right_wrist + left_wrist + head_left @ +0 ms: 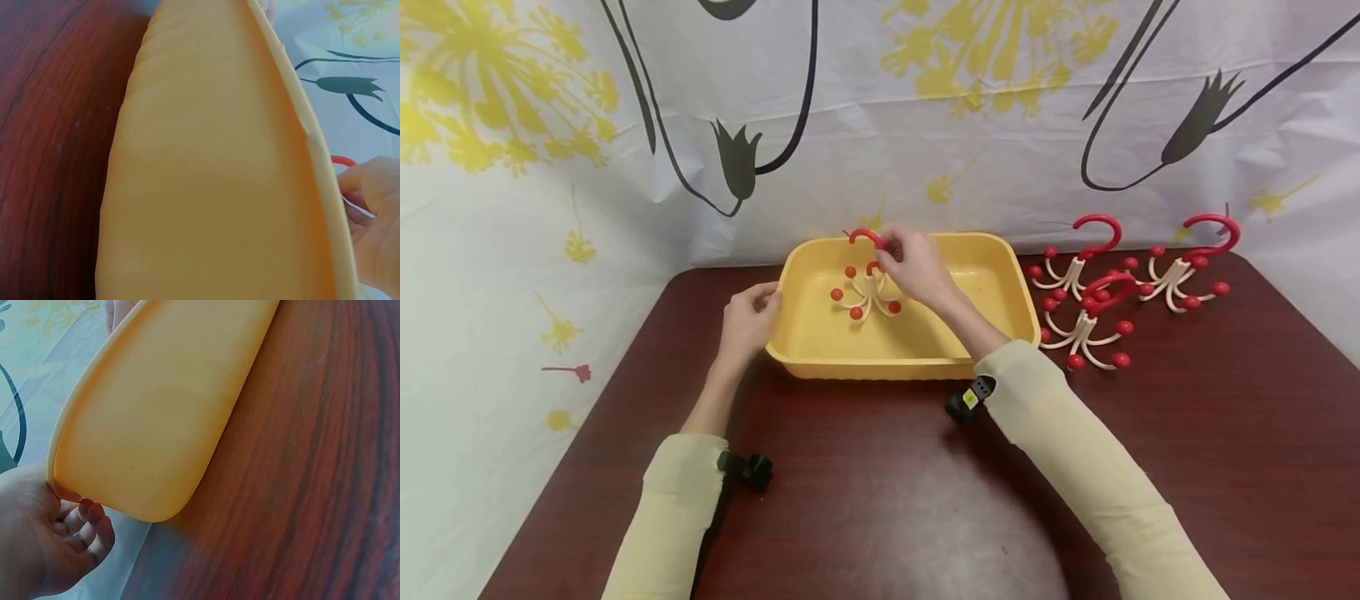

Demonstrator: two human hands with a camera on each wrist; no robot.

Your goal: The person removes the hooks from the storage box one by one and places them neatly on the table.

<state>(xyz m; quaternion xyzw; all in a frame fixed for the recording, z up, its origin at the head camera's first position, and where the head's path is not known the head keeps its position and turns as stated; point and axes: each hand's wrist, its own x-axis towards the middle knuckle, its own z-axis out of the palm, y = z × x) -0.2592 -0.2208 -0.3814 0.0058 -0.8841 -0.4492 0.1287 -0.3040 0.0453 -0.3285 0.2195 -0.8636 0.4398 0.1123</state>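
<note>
A yellow plastic basin (pixel 880 367) stands on the table, its left end rim held by my left hand (pixel 747 323). In the left wrist view the fingers (pixel 103 532) of that hand curl at the rim's underside. Over the inside of the basin, my right hand (pixel 917 265) pinches the red hook of a multi-prong hanger (pixel 870 293). This hanger has cream prongs tipped with red balls, spread below the hook. In the right wrist view the basin's side wall (pixel 206 162) hides most of the hanger; only a bit of red hook (pixel 343 160) shows by the fingers.
To the right of the basin, three similar hangers (pixel 1081 333) stand close together on the dark red wooden table (pixel 865 483). Behind the table hangs a white cloth (pixel 850 100) with yellow and grey flower prints. Small black cameras (pixel 752 471) sit at both wrists.
</note>
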